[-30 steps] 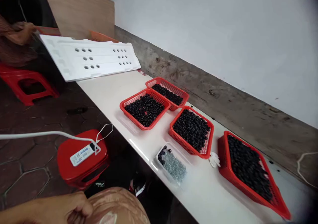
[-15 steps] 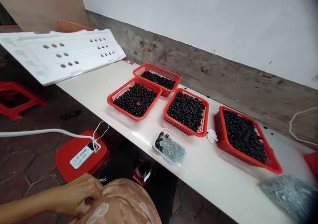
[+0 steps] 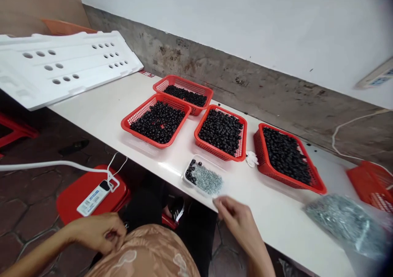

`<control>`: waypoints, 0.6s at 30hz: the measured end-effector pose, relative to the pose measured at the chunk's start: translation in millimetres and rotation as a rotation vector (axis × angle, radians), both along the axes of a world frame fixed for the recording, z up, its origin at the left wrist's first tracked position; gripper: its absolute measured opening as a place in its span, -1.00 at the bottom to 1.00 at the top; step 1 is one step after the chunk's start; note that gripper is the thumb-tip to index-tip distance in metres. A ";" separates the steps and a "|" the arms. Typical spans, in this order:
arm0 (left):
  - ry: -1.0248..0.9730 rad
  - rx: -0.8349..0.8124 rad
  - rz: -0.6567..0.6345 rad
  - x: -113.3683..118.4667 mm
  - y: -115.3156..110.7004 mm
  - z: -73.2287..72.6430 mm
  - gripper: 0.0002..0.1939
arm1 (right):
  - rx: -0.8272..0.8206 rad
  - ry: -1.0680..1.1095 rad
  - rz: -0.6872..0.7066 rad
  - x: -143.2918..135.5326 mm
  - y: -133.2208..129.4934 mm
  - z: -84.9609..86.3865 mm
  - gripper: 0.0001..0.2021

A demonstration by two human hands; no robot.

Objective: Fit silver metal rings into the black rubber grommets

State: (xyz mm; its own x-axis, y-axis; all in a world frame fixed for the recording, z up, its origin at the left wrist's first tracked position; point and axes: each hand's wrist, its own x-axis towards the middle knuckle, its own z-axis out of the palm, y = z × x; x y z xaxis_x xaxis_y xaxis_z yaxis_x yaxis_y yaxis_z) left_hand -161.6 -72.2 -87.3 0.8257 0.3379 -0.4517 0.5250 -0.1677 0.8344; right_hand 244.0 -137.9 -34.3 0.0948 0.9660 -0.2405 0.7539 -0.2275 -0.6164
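My left hand (image 3: 96, 231) rests at my lap against the brown patterned cloth (image 3: 153, 252), its fingers curled; whatever they may hold is hidden. Slightly blurred, my right hand (image 3: 236, 217) hovers at the table's front edge with thumb and fingertips pinched together. Anything in that pinch is too small to make out. Just beyond it is a clear plastic container (image 3: 201, 189) of small shiny metal pieces (image 3: 208, 179), with several black ring-like parts (image 3: 190, 172) at its left end. Neither hand touches the container.
Red baskets of black parts stand behind: front left (image 3: 178, 136), back left (image 3: 172, 80), middle (image 3: 242, 140) and right (image 3: 260, 154). A bag of metal pieces (image 3: 346, 219) lies at right. White foam (image 3: 86, 64) covers the left end. A power strip (image 3: 93, 199) sits on a red stool (image 3: 69, 197).
My right hand has come into view at the table's front edge, near the clear container. The view has turned a little right. My left hand stays at my lap.
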 end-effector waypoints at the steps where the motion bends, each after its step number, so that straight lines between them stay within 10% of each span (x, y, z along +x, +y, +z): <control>1: 0.034 0.039 0.036 14.0 5.5 0.0 -0.82 | 0.039 -0.192 -0.038 -4.5 23.5 -0.6 -0.68; 7: -0.066 0.198 0.416 95.3 18.2 3.0 -0.84 | -0.020 -0.594 -0.072 -31.6 118.7 -25.8 -0.72; 12: -0.199 0.155 0.297 121.1 23.0 19.8 -0.90 | -0.090 -0.638 -0.091 -34.6 127.1 -43.3 -0.75; 18: -0.321 0.471 0.351 167.8 50.4 33.2 -0.87 | -0.106 -0.598 -0.135 -39.2 120.3 -44.6 -0.72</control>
